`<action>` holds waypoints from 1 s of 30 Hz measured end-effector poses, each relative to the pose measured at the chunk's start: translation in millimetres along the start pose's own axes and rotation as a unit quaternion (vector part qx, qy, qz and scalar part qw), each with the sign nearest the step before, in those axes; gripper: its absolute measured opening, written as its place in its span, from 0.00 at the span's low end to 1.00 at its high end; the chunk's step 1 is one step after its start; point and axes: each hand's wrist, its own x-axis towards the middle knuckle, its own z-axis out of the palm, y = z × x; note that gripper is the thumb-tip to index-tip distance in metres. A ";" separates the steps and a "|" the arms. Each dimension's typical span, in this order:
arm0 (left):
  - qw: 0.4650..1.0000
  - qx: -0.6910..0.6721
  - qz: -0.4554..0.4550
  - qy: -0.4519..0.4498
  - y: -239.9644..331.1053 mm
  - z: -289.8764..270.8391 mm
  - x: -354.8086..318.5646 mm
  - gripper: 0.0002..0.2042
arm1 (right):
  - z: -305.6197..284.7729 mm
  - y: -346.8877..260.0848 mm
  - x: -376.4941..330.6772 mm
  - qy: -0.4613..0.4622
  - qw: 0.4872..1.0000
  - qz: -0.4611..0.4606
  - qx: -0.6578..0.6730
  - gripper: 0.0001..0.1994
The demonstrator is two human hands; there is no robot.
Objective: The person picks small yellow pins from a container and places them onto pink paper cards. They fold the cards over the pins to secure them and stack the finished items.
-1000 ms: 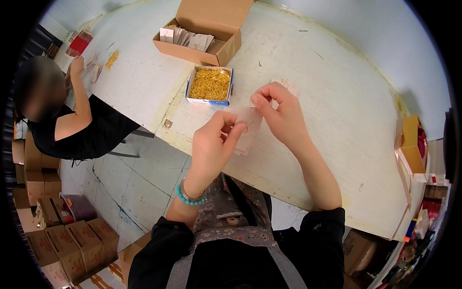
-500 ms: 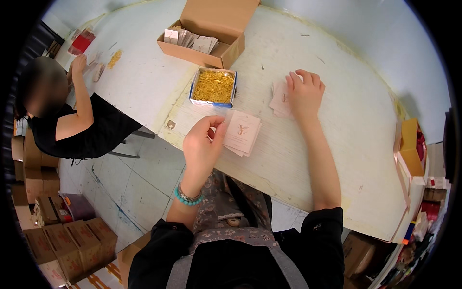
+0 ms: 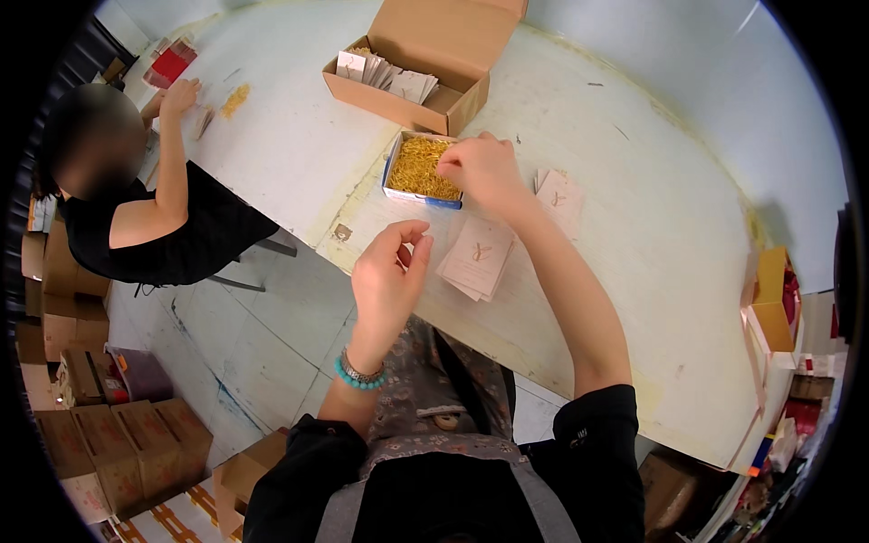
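My right hand [image 3: 489, 174] reaches over the right side of a small white-and-blue box [image 3: 424, 201] filled with thin gold-coloured pieces [image 3: 418, 167]. Its fingers are pinched together at the pieces; whatever is between the tips is hidden. My left hand [image 3: 387, 271] hovers at the table's near edge, fingers curled, thumb and index tips slightly apart and nothing visible between them. Just right of it lies a loose stack of pale printed cards [image 3: 475, 258] with a small figure on the top one. A second group of pale cards [image 3: 559, 201] rests farther right, partly behind my right forearm.
Behind the small box stands an open brown carton [image 3: 389, 101] holding rows of similar cards. A co-worker [image 3: 136, 208] sits at the left by a gold pile [image 3: 235, 100] and a red box [image 3: 170, 63]. A yellow-brown box [image 3: 769, 294] stands at the right edge; cartons [image 3: 136, 452] are stacked on the floor.
My right hand has left the farther cards and moved left to the box of gold pieces. The left hand has come away from the near card stack.
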 end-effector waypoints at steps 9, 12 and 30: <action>0.973 -0.223 -0.048 -0.036 19.8 4.2 17.6 0.09 | -58.7 -12.0 -49.2 -0.161 0.792 0.205 0.552 0.11; 0.945 -0.305 -0.046 -0.107 27.8 4.2 16.5 0.09 | -66.7 -18.7 -69.7 -0.179 0.736 0.189 0.625 0.11; 0.982 -0.077 0.169 -0.042 47.9 -3.8 10.5 0.09 | -85.6 -32.4 -94.1 -0.145 0.767 0.167 0.602 0.09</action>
